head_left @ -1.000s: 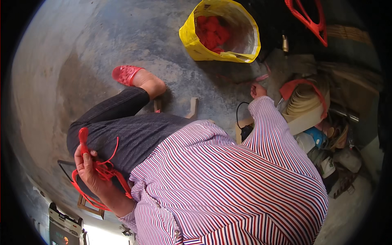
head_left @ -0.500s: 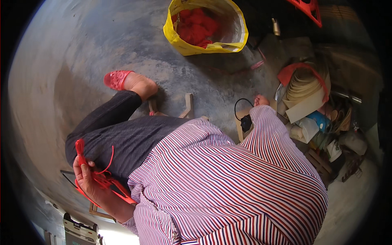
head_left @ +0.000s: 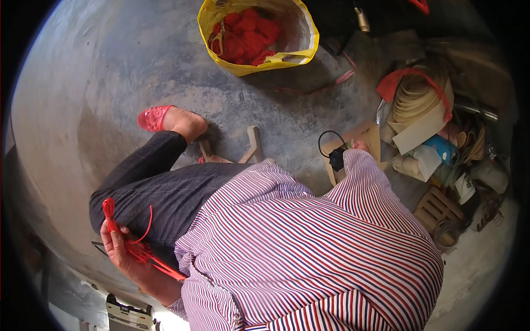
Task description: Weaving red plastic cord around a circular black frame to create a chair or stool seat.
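My left hand point(head_left: 115, 244), at the lower left over my thigh, is closed around a bundle of red cord point(head_left: 112, 214). A loop of the cord stands up above the fingers, and loose strands hang down along the wrist. On the other side, my right hand point(head_left: 360, 145) reaches out at a cardboard piece point(head_left: 367, 135) low by the floor. The striped sleeve covers most of it, so its fingers cannot be made out. Beside it is a black object with a curved black cable point(head_left: 335, 158).
A yellow bag point(head_left: 243, 70) holding red material stands on the floor ahead. To the right lie a coil of pale strip point(head_left: 413, 102), plastic bags point(head_left: 425, 160) and a brown slatted crate point(head_left: 439, 209). Wooden legs point(head_left: 253, 144) stick out beside my thigh.
My right hand has shifted slightly right and lower, onto the cardboard, and shows less of itself. The left hand still grips the red cord, a little lower. The view has tilted slightly.
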